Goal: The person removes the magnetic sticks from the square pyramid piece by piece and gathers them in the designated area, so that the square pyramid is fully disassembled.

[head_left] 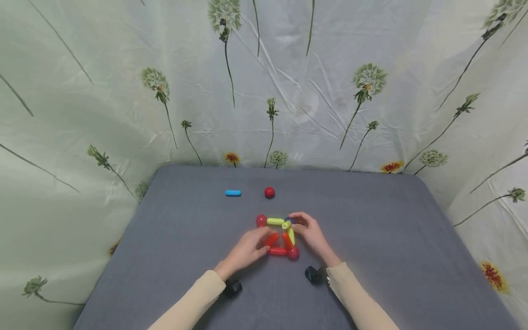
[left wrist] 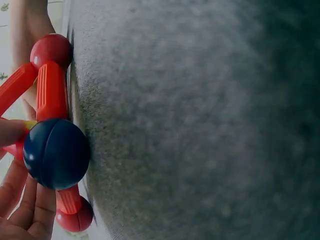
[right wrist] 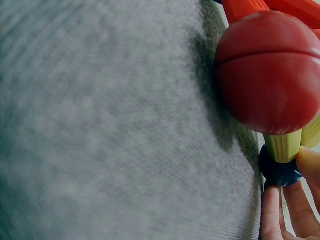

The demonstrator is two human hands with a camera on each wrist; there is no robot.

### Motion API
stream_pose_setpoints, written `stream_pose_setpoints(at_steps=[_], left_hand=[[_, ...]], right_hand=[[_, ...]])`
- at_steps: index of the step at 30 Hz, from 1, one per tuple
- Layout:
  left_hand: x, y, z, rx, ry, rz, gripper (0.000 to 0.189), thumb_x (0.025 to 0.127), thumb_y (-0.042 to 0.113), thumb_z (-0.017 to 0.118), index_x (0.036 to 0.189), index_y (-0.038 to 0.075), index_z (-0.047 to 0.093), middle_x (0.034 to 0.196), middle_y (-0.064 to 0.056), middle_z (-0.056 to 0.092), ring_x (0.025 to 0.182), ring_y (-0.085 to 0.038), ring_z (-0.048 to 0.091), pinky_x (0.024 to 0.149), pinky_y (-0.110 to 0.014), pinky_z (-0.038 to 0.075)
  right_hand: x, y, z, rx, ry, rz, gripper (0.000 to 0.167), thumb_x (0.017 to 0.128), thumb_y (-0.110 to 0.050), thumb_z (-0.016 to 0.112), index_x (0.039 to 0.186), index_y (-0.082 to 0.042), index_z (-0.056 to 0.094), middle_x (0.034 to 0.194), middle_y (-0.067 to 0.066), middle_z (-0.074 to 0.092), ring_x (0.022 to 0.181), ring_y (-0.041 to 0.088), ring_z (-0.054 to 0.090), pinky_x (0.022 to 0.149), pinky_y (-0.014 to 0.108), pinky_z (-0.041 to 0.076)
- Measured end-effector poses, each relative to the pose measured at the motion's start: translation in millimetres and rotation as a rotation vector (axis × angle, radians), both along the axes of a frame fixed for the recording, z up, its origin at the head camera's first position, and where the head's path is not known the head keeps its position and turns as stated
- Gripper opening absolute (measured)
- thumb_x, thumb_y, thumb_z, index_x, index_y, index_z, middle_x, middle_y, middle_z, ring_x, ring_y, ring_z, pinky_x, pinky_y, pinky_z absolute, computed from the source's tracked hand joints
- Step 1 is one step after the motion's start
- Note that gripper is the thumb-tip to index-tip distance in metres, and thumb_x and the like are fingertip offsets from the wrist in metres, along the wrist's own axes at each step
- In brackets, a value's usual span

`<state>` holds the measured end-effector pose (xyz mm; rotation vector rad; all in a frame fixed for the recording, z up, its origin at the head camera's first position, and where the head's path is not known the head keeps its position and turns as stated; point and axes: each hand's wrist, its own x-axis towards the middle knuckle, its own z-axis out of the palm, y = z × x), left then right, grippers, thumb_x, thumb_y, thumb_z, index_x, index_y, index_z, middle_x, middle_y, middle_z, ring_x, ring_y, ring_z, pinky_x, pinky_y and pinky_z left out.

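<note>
A frame of rods and balls lies on the grey tabletop between the two hands. My left hand [head_left: 249, 249] is at its left side, thumb and fingers pinching a slanting red rod [head_left: 272, 239] beside the near-left blue ball [left wrist: 57, 154]; in the head view the hand hides that ball. At the far-right corner my right hand [head_left: 310, 233] grips another blue ball [right wrist: 280, 167], from which yellow-green rods [right wrist: 284, 147] extend. A red ball [head_left: 261, 220] forms the far-left corner and a second red ball [head_left: 293, 253] the near-right one. Another red rod [head_left: 278, 251] runs along the near side.
Beyond the frame, a loose blue rod [head_left: 233, 193] and a loose red ball [head_left: 269, 192] lie on the grey table [head_left: 350, 197]. Black wrist devices [head_left: 313, 275] sit below both wrists. A flower-printed curtain [head_left: 288, 91] hangs behind the table's far edge.
</note>
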<state>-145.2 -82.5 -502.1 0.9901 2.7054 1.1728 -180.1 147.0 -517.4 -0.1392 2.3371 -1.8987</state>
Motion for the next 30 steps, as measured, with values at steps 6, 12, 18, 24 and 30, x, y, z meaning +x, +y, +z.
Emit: stream_pose_setpoints(at_steps=[6, 12, 18, 24, 30], left_hand=[[-8.9, -7.7, 4.2, 0.092, -0.01, 0.022, 0.04, 0.086, 0.004, 0.068, 0.125, 0.012, 0.061, 0.115, 0.002, 0.061, 0.098, -0.013, 0.057, 0.084, -0.033, 0.05], [-43.3, -37.6, 6.8, 0.133, -0.034, 0.27, 0.033, 0.08, -0.006, 0.07, 0.109, 0.01, 0.067, 0.102, -0.002, 0.064, 0.091, -0.017, 0.06, 0.079, -0.038, 0.051], [-80.3, -73.0, 5.1, 0.087, -0.082, 0.426, 0.02, 0.082, -0.007, 0.069, 0.1, 0.002, 0.068, 0.102, -0.013, 0.065, 0.09, -0.028, 0.064, 0.079, -0.043, 0.052], [-106.5, -88.9, 0.9, 0.022, -0.059, 0.464, 0.014, 0.082, -0.007, 0.069, 0.096, -0.003, 0.067, 0.099, -0.019, 0.064, 0.091, -0.033, 0.063, 0.081, -0.044, 0.051], [-117.4, -89.9, -0.5, 0.006, -0.038, 0.509, 0.013, 0.08, -0.008, 0.07, 0.09, -0.003, 0.064, 0.095, -0.019, 0.064, 0.087, -0.032, 0.06, 0.079, -0.046, 0.049]], right_hand=[[0.8, 0.3, -0.8, 0.008, 0.021, 0.003, 0.027, 0.089, 0.006, 0.058, 0.115, -0.002, 0.063, 0.114, 0.013, 0.061, 0.104, 0.025, 0.057, 0.084, 0.027, 0.048], [0.3, -0.1, -2.3, -0.002, 0.038, 0.006, 0.028, 0.089, 0.006, 0.058, 0.116, 0.0, 0.063, 0.115, 0.015, 0.061, 0.104, 0.025, 0.057, 0.083, 0.026, 0.048], [2.7, -0.6, 2.5, -0.017, 0.003, 0.005, 0.028, 0.09, 0.007, 0.056, 0.116, 0.002, 0.062, 0.116, 0.015, 0.06, 0.104, 0.025, 0.056, 0.081, 0.023, 0.047], [12.4, -3.8, 27.2, -0.017, 0.021, 0.04, 0.028, 0.089, 0.009, 0.055, 0.116, 0.01, 0.058, 0.117, 0.023, 0.058, 0.106, 0.032, 0.055, 0.08, 0.024, 0.047], [8.3, -3.0, 15.6, -0.016, 0.021, 0.021, 0.028, 0.089, 0.009, 0.056, 0.116, 0.006, 0.06, 0.117, 0.02, 0.059, 0.107, 0.031, 0.055, 0.082, 0.025, 0.047]])
